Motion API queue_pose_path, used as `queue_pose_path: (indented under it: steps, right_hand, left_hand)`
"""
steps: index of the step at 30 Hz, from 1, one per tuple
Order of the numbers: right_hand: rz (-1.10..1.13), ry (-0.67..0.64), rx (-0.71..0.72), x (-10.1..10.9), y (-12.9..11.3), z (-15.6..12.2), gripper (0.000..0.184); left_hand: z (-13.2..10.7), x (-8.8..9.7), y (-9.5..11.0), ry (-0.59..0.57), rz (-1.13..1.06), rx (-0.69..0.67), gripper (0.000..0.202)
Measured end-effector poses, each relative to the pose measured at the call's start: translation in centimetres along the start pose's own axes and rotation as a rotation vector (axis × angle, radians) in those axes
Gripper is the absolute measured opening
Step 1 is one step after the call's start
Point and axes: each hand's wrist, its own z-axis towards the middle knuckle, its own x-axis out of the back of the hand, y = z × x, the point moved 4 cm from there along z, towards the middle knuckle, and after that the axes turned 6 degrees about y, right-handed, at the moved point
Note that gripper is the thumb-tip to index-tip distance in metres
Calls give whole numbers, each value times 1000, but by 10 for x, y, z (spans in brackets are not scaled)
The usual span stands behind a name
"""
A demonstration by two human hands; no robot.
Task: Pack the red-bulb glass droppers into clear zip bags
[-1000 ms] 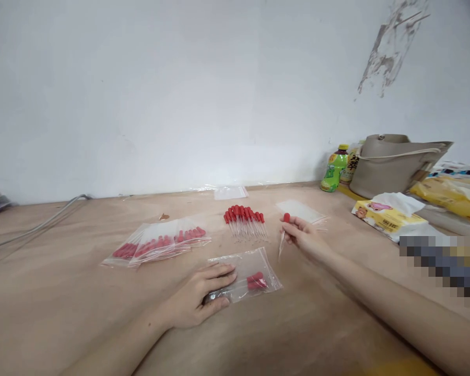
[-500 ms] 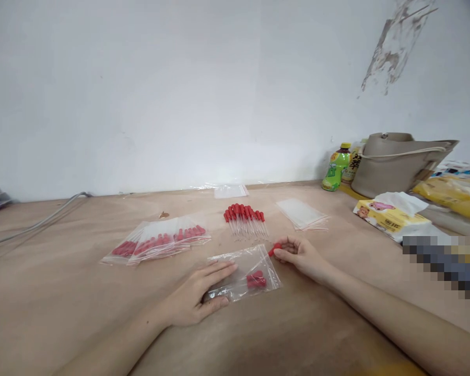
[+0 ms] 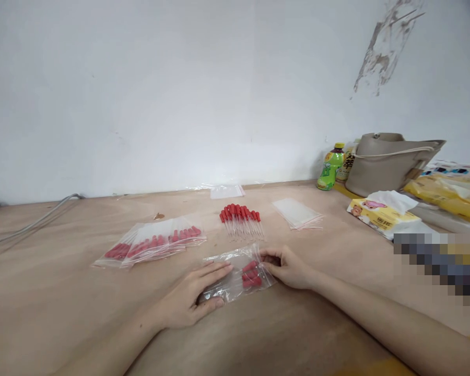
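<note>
A clear zip bag (image 3: pixel 231 282) lies flat in front of me, its mouth towards the right. Inside it several red dropper bulbs (image 3: pixel 251 282) show through the plastic near the mouth. My left hand (image 3: pixel 194 295) rests on the bag's left part, fingers stretched out and thumb apart. At the right edge of the bag is my right hand (image 3: pixel 284 266), its thumb and fingers curled together at the mouth; the fingertips are partly hidden. Beyond the bag lies a pile of droppers (image 3: pixel 241 219) with red bulbs and thin clear tubes.
Filled zip bags (image 3: pixel 152 243) overlap at the left. Flat zip bags (image 3: pixel 295 213) are stacked right of the droppers, and another bag (image 3: pixel 227 192) lies by the wall. A tissue pack (image 3: pixel 382 214), a green bottle (image 3: pixel 331 167) and a grey bag (image 3: pixel 387 164) stand at the right.
My right hand has moved left to the bag's mouth. The red dropper it held outside the bag now lies inside with the others. My left hand stays on the bag.
</note>
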Motion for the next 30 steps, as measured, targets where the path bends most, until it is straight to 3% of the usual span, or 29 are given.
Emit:
queue_pose_path:
  steps: [5, 11, 14, 21, 26, 30]
  right_hand:
    - [105, -12, -36, 2, 4, 0, 27]
    - [-101, 467, -171, 39, 42, 28, 25]
    - [-260, 582, -237, 55, 59, 52, 24]
    - [-434, 551, -356, 69, 72, 94, 36]
    - [-483, 546, -419, 76, 79, 100, 25]
    - [-541, 535, -432, 76, 77, 100, 30]
  left_hand:
    - [0, -1, -1, -10, 12, 9, 55]
    - [0, -2, -3, -11, 19, -19, 49]
    - [0, -2, -3, -13, 19, -15, 49]
    - [0, -2, -3, -14, 6, -15, 48]
    - [0, -2, -3, -5, 6, -26, 49]
    - [0, -3, -3, 2, 7, -24, 49]
